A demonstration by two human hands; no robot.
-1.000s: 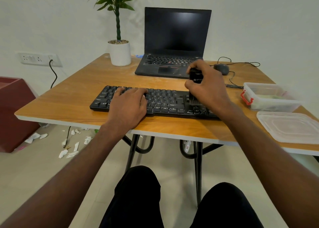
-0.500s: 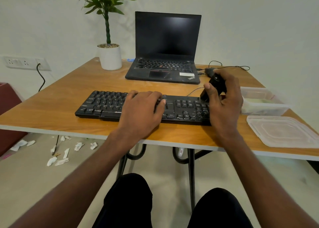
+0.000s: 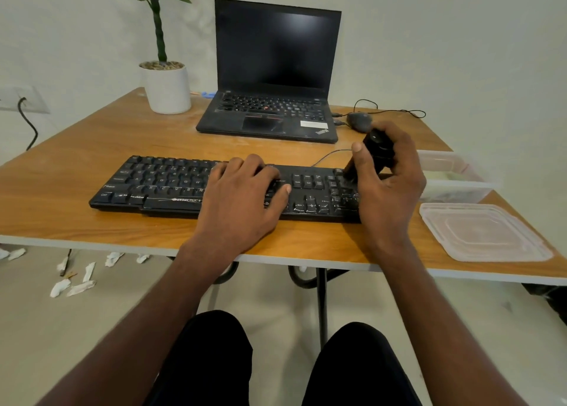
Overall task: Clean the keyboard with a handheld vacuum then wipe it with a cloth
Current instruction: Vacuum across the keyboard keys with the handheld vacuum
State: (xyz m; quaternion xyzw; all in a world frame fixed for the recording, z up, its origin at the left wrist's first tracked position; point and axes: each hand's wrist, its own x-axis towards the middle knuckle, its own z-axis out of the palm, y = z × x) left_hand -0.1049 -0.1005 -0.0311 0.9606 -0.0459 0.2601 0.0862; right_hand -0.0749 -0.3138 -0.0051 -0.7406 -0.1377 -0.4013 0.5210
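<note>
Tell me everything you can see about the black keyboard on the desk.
The keyboard is a black, full-size, plastic-looking board with pale key legends and a Zebronics mark below the space bar. It lies flat near the front edge of the wooden desk, a thin cable leaving its back edge. The left hand rests flat on its middle keys. The right hand grips a small black handheld vacuum, nozzle down at the number-pad end.

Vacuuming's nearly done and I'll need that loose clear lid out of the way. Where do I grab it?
Probably pinch the clear lid's raised near rim from the table's front edge: it lies flat, so only the lip offers purchase, and that side is unobstructed.
</note>
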